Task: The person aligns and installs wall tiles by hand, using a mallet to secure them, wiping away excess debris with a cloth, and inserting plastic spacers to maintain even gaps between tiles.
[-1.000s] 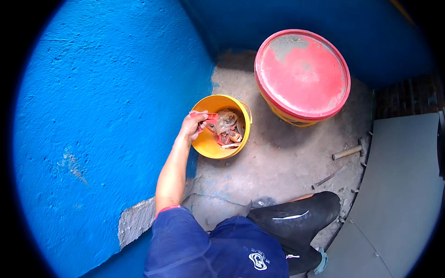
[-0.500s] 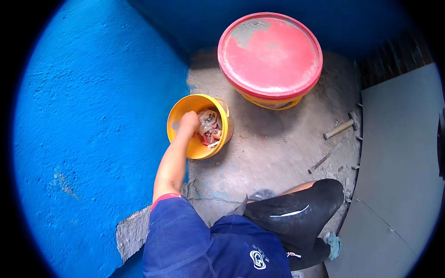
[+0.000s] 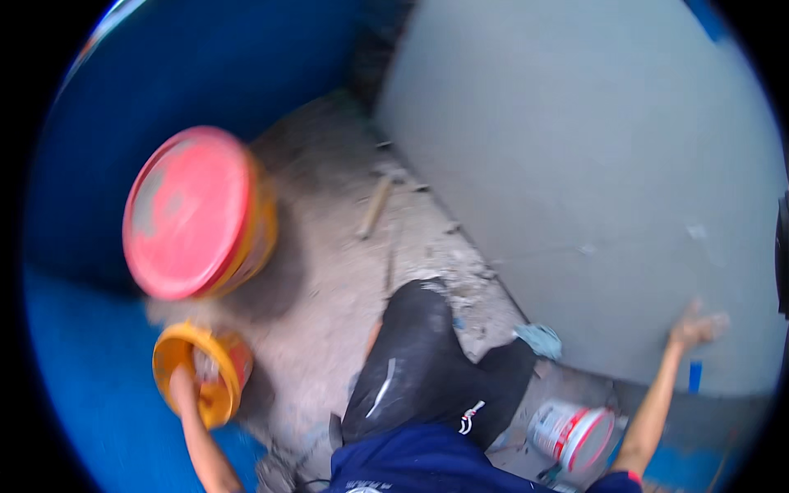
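Observation:
My left hand [image 3: 182,381] reaches down inside a yellow bucket [image 3: 161,349] that stands at the lower left. Blur and the bucket's wall hide its fingers, so I cannot tell what they hold. Small debris in the bucket is smeared by motion. On the right, my right hand [image 3: 697,327] is stretched out in front of the large grey panel [image 3: 575,164]. Its fingers are spread with nothing in them; whether they touch the panel I cannot tell.
A bigger yellow bucket with a red lid [image 3: 193,209] stands beyond the small one. A wooden-handled hammer [image 3: 376,207] and rubble lie on the concrete floor [image 3: 320,238]. A white and red pail [image 3: 573,435] sits right of my legs, near a light-blue cloth [image 3: 539,339].
The view has swung to the right, so the buckets appear further left. My right arm has come into sight, reaching outward. My left hand is still in the yellow bucket.

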A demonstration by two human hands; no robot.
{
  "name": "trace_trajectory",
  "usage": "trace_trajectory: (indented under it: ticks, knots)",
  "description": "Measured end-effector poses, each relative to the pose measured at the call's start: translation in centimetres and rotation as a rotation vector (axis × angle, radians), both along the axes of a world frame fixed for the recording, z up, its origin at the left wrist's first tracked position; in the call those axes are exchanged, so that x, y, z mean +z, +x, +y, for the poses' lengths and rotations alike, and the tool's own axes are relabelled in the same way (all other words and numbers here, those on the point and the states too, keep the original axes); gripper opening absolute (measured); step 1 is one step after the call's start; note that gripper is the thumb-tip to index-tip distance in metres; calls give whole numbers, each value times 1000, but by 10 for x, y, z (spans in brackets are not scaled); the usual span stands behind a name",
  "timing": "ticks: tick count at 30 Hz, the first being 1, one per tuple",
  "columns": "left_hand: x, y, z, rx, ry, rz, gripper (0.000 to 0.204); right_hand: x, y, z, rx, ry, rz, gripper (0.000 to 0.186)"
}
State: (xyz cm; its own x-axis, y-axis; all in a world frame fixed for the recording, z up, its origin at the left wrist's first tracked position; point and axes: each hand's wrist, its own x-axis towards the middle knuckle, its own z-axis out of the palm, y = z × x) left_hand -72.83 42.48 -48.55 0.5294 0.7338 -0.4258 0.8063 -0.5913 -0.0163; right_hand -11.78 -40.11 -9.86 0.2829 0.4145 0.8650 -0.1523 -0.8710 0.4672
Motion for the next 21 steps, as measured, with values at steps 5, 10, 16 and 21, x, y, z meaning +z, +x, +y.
trace_trajectory:
  ticks: [5,10,16,21]
  knots:
    - [143,71,-16,556,-496,-340,8,4,-37,34,37,342,311,96]
    - [252,245,-138,179,-791,-974,11,-57,-104,187,363,612,737,72]
    - [231,378,-308,-175,-1147,-943,18,-159,-214,328,1144,1298,2164,66]
    - [210,393,-362,11,-1286,-878,21,-189,-220,300,1024,1225,1858,42]
